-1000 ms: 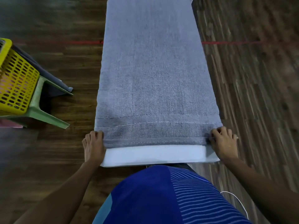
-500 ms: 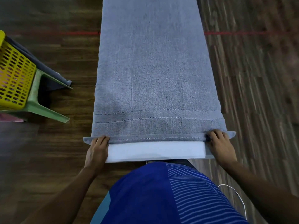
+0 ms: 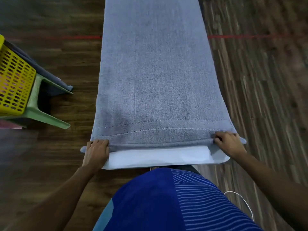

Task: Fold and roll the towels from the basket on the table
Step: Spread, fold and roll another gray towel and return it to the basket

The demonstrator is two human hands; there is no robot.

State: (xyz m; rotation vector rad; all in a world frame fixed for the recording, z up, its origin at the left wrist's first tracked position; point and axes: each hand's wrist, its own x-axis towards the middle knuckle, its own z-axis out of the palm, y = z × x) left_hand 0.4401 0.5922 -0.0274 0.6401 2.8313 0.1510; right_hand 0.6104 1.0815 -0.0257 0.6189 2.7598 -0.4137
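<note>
My left hand (image 3: pixel 96 151) and right hand (image 3: pixel 229 144) each pinch a near corner of the towel (image 3: pixel 155 80) on the table (image 3: pixel 158 158). Gripping both ends should start the roll straight, I judge.

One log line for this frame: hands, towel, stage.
stage: roll start | left hand: grips grey towel near-left hem | right hand: grips near-right hem | towel: flat along white table | yellow basket: left, on green stool
</note>
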